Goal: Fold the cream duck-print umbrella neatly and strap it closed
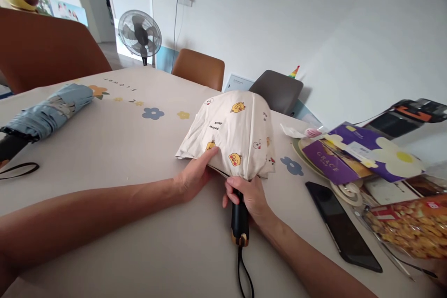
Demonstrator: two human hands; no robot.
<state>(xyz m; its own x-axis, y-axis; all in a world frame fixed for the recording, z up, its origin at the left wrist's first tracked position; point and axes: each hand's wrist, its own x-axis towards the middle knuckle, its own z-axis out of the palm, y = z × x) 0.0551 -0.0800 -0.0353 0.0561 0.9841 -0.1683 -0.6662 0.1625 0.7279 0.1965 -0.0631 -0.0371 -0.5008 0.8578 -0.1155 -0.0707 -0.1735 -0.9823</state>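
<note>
A white folding umbrella (230, 125) printed with yellow ducks is held over the table, its canopy loosely gathered and its black handle (240, 221) pointing toward me. My left hand (197, 174) grips the left lower edge of the canopy, thumb on top and the other fingers hidden beneath the cloth. Around the top of the handle, just below the canopy, my right hand (249, 195) is closed. A black wrist strap (244, 272) hangs from the handle's gold-coloured end. Off to the left lies a light blue folded umbrella (52, 109) with a black handle, apart from both hands.
The table (115, 149) has a pale cover with printed flowers. At right lie a black phone (344, 226), a purple box (370, 151) and a snack bag (412, 223). Chairs (199, 67) stand along the far side, with a fan (140, 35) behind.
</note>
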